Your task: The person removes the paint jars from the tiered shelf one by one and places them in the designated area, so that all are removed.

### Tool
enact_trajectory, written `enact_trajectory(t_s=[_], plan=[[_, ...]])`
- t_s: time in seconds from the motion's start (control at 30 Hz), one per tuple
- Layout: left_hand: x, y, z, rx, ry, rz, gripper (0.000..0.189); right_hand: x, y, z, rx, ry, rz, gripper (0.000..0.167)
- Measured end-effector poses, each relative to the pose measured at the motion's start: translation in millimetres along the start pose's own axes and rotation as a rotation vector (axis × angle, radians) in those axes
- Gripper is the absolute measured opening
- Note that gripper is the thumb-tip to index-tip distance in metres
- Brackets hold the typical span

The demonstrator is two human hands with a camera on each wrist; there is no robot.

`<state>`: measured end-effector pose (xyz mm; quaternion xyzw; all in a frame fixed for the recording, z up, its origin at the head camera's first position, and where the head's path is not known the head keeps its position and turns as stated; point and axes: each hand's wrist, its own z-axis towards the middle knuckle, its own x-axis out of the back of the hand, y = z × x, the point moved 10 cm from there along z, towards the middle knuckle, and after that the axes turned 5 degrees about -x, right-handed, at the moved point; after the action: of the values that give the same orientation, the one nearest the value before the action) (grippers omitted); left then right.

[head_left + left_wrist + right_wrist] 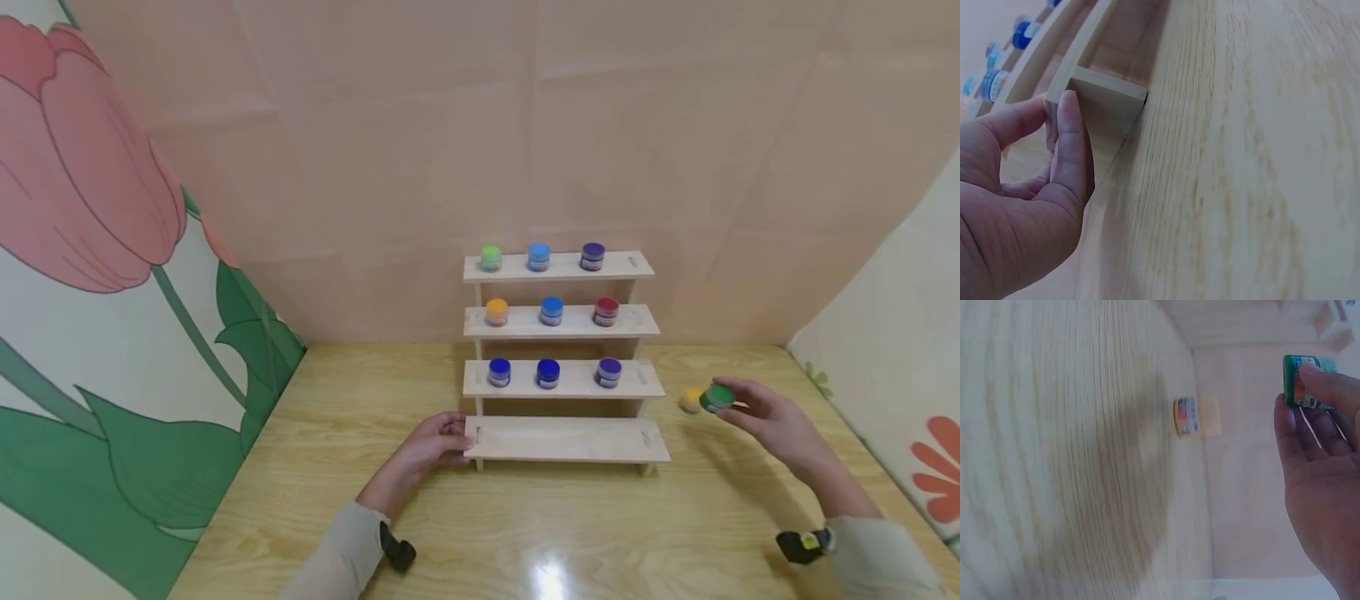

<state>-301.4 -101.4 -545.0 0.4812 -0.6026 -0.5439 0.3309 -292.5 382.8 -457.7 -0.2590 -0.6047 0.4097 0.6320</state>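
My left hand [437, 442] pinches the left end of the bottom step of a wooden tiered rack [566, 440]; the left wrist view shows thumb and fingers on either side of the board. Out to the right of the rack, my right hand [772, 414] holds a small green-lidded paint jar [717, 397] between thumb and fingers. In the right wrist view the green jar [1302, 381] is tipped on its side relative to the camera and raised off the table. Beside it, a yellow-orange-lidded jar [691, 400] stands on the table, partly hidden by the green one.
The upper three steps each bear three jars, among them a light green jar [491, 258], an orange jar [497, 312] and a red jar [606, 312]. Bare wood shows on the bottom step. A pink backdrop [405, 167] rises behind the wooden table [510, 525]; floral panels flank it.
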Motion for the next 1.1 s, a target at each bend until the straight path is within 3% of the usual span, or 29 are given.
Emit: enact_trajectory(t_s=[0.67,0.9,1.1], plan=[[1.7,0.4,1.0,-0.002,0.005,0.012,0.06,26,59,25.0,-0.08,-0.009,-0.014,0.047],[2.3,0.1,0.1,0.002,0.008,0.019,0.059,23,74,31.4,-0.07,-0.004,-0.001,0.048],[2.2,0.0,1.5,-0.002,0.006,0.018,0.058,20,86,35.7,-0.125,-0.005,-0.082,0.056]])
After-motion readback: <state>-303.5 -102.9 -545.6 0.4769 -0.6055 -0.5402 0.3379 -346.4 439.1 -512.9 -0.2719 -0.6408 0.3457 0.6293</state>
